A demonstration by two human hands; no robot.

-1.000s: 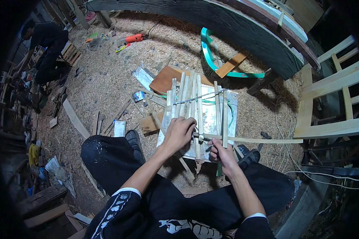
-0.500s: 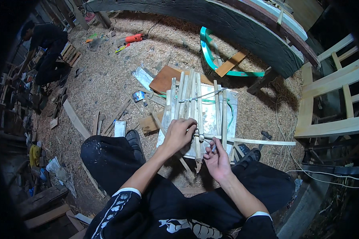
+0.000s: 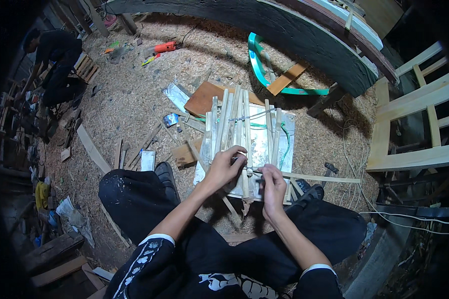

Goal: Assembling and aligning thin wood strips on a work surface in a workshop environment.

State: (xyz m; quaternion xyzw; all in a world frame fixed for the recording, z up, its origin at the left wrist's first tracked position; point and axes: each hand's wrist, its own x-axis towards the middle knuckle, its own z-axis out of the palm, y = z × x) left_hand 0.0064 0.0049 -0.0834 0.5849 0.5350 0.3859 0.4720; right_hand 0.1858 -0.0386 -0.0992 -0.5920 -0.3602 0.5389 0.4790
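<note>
Several pale wooden sticks (image 3: 233,119) lie side by side, pointing away from me, on a whitish board (image 3: 288,130). My left hand (image 3: 227,168) is closed round the near part of the sticks, its fingertips beside a light-coloured knot or joint (image 3: 249,171). Just right of that joint, my right hand (image 3: 273,189) has its fingers pinched on a long thin pale strip (image 3: 324,177) that sticks out to the right. The exact hold is partly hidden by the fingers. Green string (image 3: 286,137) runs across the sticks farther up.
Brown boards (image 3: 203,98) and a small blue tin (image 3: 170,120) lie beyond the sticks. A red power tool (image 3: 164,47), a turquoise curved frame (image 3: 255,60) and a hammer (image 3: 329,169) rest on shavings. Wooden frames (image 3: 409,159) stand right; another person (image 3: 60,55) crouches far left.
My right hand has turned and risen, its fingers closing in toward the joint. The strip's far end has shifted slightly left. My left hand stays on the sticks.
</note>
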